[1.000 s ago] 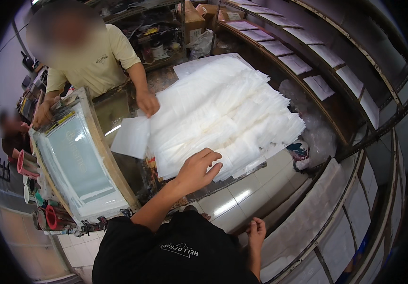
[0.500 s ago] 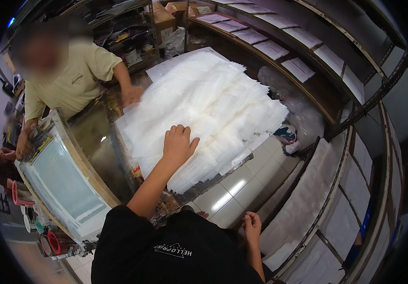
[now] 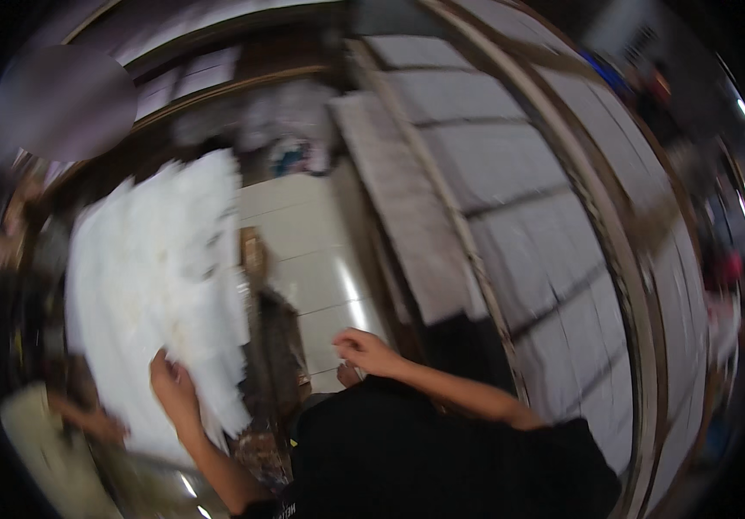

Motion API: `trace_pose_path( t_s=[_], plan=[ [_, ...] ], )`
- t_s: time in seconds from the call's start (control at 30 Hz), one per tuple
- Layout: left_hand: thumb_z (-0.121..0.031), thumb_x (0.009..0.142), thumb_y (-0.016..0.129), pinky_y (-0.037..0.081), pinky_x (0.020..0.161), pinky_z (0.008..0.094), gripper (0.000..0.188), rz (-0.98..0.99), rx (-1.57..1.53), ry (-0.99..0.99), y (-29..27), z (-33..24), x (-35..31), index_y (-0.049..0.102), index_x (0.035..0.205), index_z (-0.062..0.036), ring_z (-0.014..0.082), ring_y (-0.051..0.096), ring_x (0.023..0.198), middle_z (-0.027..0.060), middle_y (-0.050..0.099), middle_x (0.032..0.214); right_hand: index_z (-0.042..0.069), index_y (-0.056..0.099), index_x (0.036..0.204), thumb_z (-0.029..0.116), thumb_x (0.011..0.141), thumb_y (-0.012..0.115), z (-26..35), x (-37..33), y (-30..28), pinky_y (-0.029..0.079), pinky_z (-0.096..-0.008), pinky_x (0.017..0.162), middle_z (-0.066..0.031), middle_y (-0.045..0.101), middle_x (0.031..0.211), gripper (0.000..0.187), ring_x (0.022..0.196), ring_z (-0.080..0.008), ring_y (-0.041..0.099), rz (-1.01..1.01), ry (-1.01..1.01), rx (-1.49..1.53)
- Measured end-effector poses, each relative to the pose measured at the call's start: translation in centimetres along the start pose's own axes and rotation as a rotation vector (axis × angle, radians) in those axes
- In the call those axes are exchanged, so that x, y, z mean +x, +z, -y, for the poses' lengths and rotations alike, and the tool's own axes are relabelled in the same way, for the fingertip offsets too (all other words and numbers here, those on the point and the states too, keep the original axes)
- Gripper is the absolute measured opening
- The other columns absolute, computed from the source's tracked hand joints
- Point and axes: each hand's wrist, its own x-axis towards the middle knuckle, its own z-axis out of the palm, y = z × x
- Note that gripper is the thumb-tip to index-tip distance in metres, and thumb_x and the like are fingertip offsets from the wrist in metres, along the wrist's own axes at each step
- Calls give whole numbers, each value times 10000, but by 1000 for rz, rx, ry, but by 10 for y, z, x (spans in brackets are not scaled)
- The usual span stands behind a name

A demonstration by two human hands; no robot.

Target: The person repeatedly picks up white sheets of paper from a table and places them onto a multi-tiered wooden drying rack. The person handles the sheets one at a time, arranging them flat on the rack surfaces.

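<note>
A broad pile of thin white sheets (image 3: 143, 277) with ragged edges lies on the work table at the left. My left hand (image 3: 175, 394) is over the pile's near part; its fingers look loosely bent, thumb apart, and nothing shows in them. Blur hides whether it touches the top sheets. Held in front of my body, above the tiled floor, my right hand (image 3: 366, 350) has its fingers curled in, with no thing visible in it. At the lower left, another person's hand (image 3: 106, 426) is by the pile's edge.
A tall rack (image 3: 463, 221) with flat pale sheets on its shelves runs along my right. Tiled floor (image 3: 308, 233) lies between table and rack. Clear plastic wrapping (image 3: 282, 112) is heaped beyond it. The other person's cream shirt (image 3: 52, 450) shows at the lower left.
My view has swung right, toward the rack, and is smeared. My left hand has left its spread pose on the pile's middle for the near part. My right forearm now lies across my front.
</note>
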Motion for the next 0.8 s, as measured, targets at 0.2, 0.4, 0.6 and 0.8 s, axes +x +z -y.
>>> trace_pose_path(
  t_s=[0.2, 0.4, 0.6, 0.8],
  plan=[
    [35, 866, 562, 444, 646, 343, 325, 205, -217, 392, 40, -135, -33, 583, 1189, 59, 240, 513, 715, 132, 535, 849, 75, 457, 1388, 222, 981, 599, 95, -33, -3, 473, -263, 760, -32, 542, 942, 455, 824, -101, 527, 89, -285, 39],
    [15, 858, 594, 472, 674, 384, 324, 535, -403, 677, 95, -201, -79, 589, 1182, 12, 319, 569, 760, 165, 574, 905, 22, 549, 1277, 325, 983, 542, 87, -48, -22, 483, -358, 817, -183, 625, 1108, 422, 947, -283, 630, -333, -525, -292],
    [-10, 844, 629, 466, 646, 340, 235, 863, -705, 693, 79, -262, -87, 633, 1076, 26, 238, 569, 705, 139, 599, 872, 23, 603, 1106, 196, 946, 531, 94, -104, -92, 500, -358, 789, -187, 645, 1043, 246, 913, -283, 649, -427, -201, -348],
    [-174, 882, 674, 371, 558, 299, 176, 865, -1759, 591, -2, -298, -57, 602, 836, -20, 152, 523, 615, 82, 543, 759, 29, 523, 1082, 180, 950, 573, 58, -224, -203, 474, -322, 803, -63, 566, 1069, 206, 925, -161, 554, -963, -131, -361]
  ],
)
